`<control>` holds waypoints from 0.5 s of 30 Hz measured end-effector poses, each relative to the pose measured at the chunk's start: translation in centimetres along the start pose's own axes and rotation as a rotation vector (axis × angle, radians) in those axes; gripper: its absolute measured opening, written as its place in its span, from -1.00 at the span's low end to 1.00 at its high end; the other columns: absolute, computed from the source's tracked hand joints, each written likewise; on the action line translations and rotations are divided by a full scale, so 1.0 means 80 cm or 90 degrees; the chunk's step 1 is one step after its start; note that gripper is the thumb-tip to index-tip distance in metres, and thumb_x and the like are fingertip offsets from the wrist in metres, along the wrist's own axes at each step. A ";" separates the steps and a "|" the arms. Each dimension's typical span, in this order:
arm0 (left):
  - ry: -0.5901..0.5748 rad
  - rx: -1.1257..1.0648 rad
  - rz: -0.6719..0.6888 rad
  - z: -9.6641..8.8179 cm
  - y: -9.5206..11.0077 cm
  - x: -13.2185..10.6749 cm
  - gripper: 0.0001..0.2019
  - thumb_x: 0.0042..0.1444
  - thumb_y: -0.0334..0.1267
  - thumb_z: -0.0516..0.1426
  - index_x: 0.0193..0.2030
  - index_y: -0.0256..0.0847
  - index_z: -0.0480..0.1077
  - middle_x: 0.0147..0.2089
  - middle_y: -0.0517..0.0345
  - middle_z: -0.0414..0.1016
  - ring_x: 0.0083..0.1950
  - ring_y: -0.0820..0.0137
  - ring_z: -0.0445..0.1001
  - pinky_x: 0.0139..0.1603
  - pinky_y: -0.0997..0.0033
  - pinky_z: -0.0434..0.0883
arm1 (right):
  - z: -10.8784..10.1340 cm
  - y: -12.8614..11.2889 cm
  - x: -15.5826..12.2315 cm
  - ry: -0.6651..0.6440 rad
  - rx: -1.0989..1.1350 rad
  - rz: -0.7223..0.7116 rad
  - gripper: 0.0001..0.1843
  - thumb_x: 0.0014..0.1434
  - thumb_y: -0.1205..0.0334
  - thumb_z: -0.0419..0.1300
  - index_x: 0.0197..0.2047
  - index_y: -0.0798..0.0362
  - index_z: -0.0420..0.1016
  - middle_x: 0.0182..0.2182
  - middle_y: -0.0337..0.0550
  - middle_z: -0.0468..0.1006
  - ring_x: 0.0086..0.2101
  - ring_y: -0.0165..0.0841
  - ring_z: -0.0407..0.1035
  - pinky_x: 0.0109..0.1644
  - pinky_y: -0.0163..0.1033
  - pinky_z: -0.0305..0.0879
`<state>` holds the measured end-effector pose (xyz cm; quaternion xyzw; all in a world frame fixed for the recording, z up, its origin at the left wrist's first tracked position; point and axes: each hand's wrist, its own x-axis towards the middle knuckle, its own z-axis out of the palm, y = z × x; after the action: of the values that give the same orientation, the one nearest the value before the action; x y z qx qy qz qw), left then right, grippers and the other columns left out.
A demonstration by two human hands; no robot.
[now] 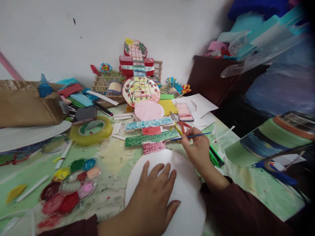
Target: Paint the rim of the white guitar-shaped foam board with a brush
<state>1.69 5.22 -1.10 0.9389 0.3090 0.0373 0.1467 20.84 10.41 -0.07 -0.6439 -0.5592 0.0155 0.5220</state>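
My right hand (197, 149) is pinching the blue paintbrush (178, 138), lying crosswise, tip just beside the green strip's (151, 138) right end. My left hand (152, 193) is pressing flat, fingers spread, on the white disc (189, 196) below that strip.

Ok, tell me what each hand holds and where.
The right hand pinches a thin blue paintbrush about midway along its handle. The left hand holds nothing; it lies flat on the white disc.
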 end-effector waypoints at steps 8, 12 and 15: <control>0.013 0.004 0.005 0.003 0.000 -0.001 -0.39 0.30 0.09 -0.15 0.36 -0.22 0.15 0.38 -0.11 0.13 0.34 -0.06 0.12 0.28 -0.42 -0.08 | 0.000 -0.001 0.000 -0.001 0.006 -0.001 -0.89 -0.01 0.25 0.11 -0.53 0.01 0.28 -0.62 -0.27 0.39 -0.54 -0.37 0.29 -0.39 -0.26 0.19; 0.010 0.004 0.005 0.005 -0.001 -0.002 -0.39 0.31 0.09 -0.16 0.35 -0.22 0.15 0.38 -0.12 0.13 0.33 -0.07 0.12 0.28 -0.43 -0.08 | -0.001 -0.001 0.001 0.002 -0.001 0.010 -0.90 -0.03 0.24 0.11 -0.54 0.01 0.28 -0.64 -0.29 0.36 -0.56 -0.38 0.26 -0.41 -0.26 0.17; 0.008 0.004 0.006 0.004 -0.002 -0.002 -0.39 0.31 0.09 -0.16 0.36 -0.22 0.14 0.38 -0.12 0.13 0.34 -0.07 0.11 0.28 -0.43 -0.08 | -0.002 -0.001 0.002 0.012 -0.002 0.017 -0.91 -0.04 0.26 0.10 -0.54 0.01 0.28 -0.62 -0.29 0.38 -0.54 -0.38 0.28 -0.39 -0.25 0.18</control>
<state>1.56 5.16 -1.46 0.9407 0.3055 0.0431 0.1412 20.89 10.40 0.14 -0.6524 -0.5455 0.0154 0.5260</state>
